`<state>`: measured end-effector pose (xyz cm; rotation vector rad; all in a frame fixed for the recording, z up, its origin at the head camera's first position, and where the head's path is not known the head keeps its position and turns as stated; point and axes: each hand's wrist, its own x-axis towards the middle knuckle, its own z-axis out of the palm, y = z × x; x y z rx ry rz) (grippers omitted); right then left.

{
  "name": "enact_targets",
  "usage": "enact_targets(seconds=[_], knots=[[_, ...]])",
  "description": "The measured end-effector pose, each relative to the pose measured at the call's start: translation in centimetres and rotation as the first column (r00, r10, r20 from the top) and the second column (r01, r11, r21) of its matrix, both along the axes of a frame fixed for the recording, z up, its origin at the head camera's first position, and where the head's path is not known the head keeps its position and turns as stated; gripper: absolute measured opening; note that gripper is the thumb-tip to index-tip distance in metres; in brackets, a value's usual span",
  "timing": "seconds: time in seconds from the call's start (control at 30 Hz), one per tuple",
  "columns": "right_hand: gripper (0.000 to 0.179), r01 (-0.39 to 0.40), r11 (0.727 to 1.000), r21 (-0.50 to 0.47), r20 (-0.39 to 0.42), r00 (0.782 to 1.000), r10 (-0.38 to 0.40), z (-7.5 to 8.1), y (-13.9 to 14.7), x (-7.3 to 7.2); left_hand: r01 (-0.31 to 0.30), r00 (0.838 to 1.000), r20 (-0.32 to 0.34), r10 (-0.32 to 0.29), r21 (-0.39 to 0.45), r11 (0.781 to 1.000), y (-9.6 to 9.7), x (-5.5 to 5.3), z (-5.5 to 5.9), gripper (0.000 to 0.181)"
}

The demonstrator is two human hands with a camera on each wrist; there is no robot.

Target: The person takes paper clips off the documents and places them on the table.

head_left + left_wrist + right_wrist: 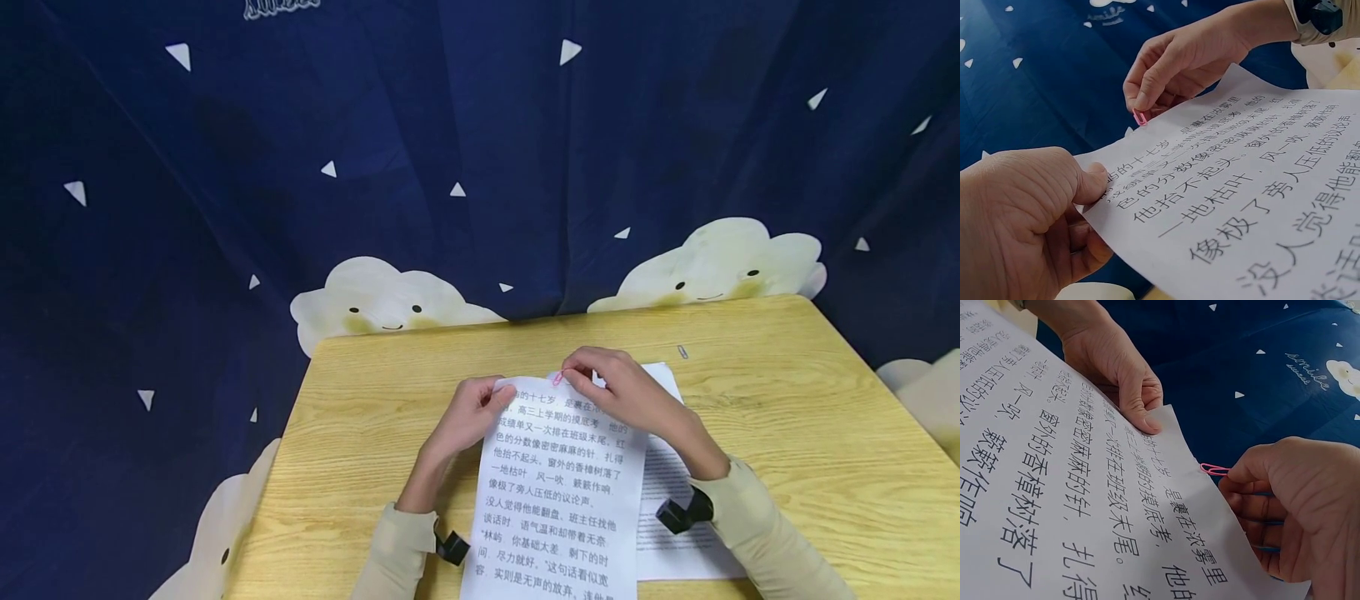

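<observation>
A white printed sheet with large dark characters is held up, tilted toward the head camera. My left hand pinches its top left corner, thumb on the printed face. At the top edge, my right hand pinches a pink paper clip between thumb and fingertips. In the right wrist view the clip's looped end overlaps the sheet's edge. The left wrist view shows the clip upright at that same edge, with the right hand behind it.
More printed paper in small type lies on the wooden table, partly under the held sheet and right forearm. A small grey paper clip lies toward the back right. Behind the table hangs a dark blue curtain with clouds.
</observation>
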<state>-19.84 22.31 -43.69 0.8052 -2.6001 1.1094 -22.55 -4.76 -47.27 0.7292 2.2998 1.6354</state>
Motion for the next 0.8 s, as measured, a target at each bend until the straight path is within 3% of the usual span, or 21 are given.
enact_targets(seconds=[0.8], knots=[[0.01,0.018,1.0,-0.013,-0.008,1.0,-0.018,0.6,1.4,-0.3,-0.046,0.999,0.003,0.046,0.028,0.999,-1.1,-0.7,-0.2,0.029]])
